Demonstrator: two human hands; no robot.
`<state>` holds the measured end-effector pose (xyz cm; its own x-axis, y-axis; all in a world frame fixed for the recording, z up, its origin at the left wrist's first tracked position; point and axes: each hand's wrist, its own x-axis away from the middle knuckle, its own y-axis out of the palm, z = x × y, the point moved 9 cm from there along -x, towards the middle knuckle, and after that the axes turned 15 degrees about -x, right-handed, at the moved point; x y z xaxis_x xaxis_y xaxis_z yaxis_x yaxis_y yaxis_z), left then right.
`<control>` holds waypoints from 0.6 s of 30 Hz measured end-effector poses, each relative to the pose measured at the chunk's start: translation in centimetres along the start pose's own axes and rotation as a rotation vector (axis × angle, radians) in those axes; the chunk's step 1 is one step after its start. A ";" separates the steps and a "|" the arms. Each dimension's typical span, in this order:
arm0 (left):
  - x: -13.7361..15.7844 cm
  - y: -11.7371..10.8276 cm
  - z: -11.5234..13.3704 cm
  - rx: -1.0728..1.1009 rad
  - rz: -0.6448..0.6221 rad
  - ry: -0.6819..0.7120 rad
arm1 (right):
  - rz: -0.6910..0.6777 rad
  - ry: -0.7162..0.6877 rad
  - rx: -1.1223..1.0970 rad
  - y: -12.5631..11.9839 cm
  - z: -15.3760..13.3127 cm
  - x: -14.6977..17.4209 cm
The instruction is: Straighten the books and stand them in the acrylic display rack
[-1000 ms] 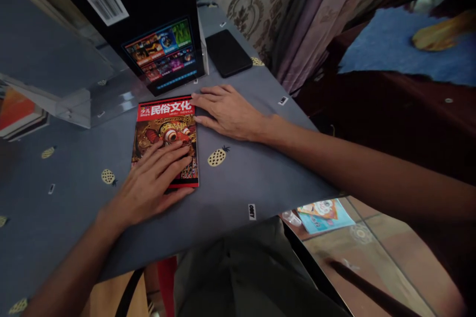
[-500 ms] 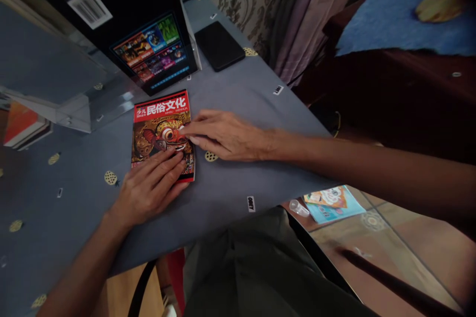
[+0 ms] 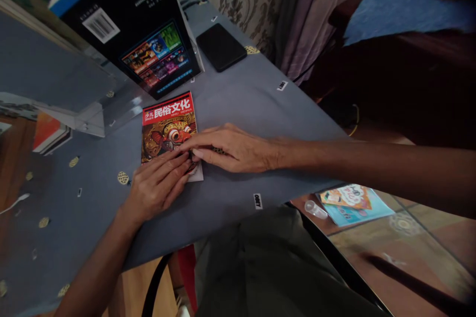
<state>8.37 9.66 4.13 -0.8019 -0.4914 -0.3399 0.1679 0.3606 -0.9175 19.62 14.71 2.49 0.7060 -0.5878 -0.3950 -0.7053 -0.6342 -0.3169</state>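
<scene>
A small book [image 3: 163, 131] with a red title band and a colourful mask picture lies face up on the grey tablecloth. Its lower right cover corner is lifted, baring a strip of white page. My left hand [image 3: 158, 185] rests over the book's lower part, fingers stretched out and lying flat. At the right edge, my right hand [image 3: 238, 148] has its thumb and index finger around the lifted corner. My right index fingertip meets my left fingers, and the lower cover is partly hidden.
Behind the book stands a larger black-backed book [image 3: 148, 15] in a clear acrylic holder. A black phone-like slab [image 3: 221, 47] lies at the table's far side. To the left are more books [image 3: 52, 133]. Below the right table edge sit a blue booklet [image 3: 357, 213] and a clear plastic cup [image 3: 316, 209].
My right hand has slid down the book's right edge to its lower corner. That cover corner has lifted, showing white paper. My left hand stays on the lower part.
</scene>
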 end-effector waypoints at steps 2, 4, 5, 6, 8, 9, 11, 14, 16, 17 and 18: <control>0.0 0.0 0.0 -0.008 -0.004 0.001 | 0.003 0.002 -0.009 0.1 -0.2 0.2; -0.1 -0.1 0.2 -0.018 -0.004 0.011 | 0.010 -0.006 -0.016 0.2 -0.4 0.4; -0.1 -0.1 0.2 -0.021 0.000 0.015 | 0.015 -0.013 -0.017 0.2 -0.6 0.5; -0.1 -0.2 0.3 -0.023 0.003 0.015 | 0.019 -0.020 -0.017 0.3 -0.7 0.6; 0.0 -0.1 0.3 -0.025 0.000 0.007 | 0.012 -0.033 -0.014 0.5 -1.0 0.7; 0.1 0.0 0.3 -0.023 -0.009 0.000 | 0.004 -0.043 -0.013 0.6 -1.1 0.8; 0.4 0.3 0.1 -0.011 -0.037 -0.024 | -0.026 -0.076 -0.001 1.2 -1.5 0.9; 0.7 0.6 -0.2 0.025 -0.046 -0.053 | -0.085 -0.167 0.096 2.4 -2.3 1.3; 0.7 0.4 -0.2 0.043 -0.028 -0.055 | -0.097 -0.212 0.193 3.1 -2.6 1.6; 0.7 0.2 -0.3 0.050 -0.020 -0.060 | -0.092 -0.227 0.233 3.3 -2.7 1.7; 0.6 0.1 -0.4 0.060 -0.015 -0.070 | -0.083 -0.238 0.264 3.4 -2.8 1.8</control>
<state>7.67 9.72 3.88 -0.7626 -0.5517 -0.3377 0.1919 0.3056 -0.9326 18.67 10.08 3.13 0.7485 -0.3871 -0.5384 -0.6607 -0.5050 -0.5554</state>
